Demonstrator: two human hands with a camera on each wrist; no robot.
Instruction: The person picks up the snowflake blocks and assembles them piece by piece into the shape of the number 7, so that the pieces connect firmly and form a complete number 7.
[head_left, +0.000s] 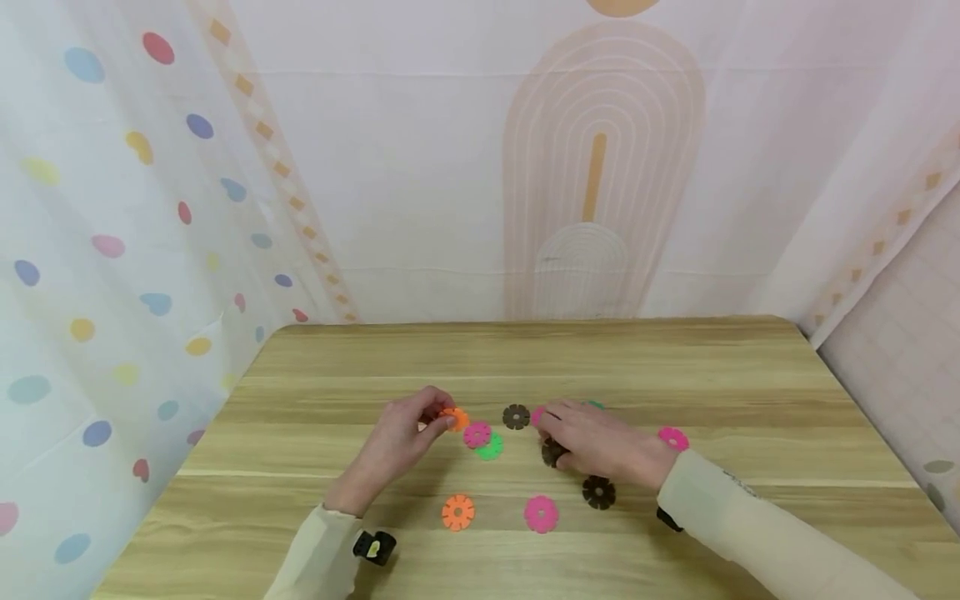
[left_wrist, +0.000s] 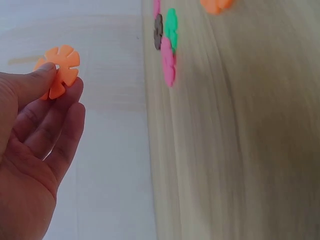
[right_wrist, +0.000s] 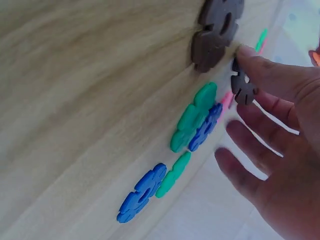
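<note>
The left hand (head_left: 401, 437) pinches an orange disc (left_wrist: 61, 70) upright between thumb and fingers (left_wrist: 65, 107), lifted off the counter (head_left: 750, 375). Just right lie pink and green discs (head_left: 483, 442). The right hand (head_left: 600, 442) pinches a brown disc (right_wrist: 242, 87), other fingers spread. Patterned curtains hang behind.

The orange flower disc (left_wrist: 61, 70) is small and flat, with slits cut around its edge. It is up off the bench, pinched at its edge. The brown disc (right_wrist: 243, 86) has the same shape and is pinched too.
</note>
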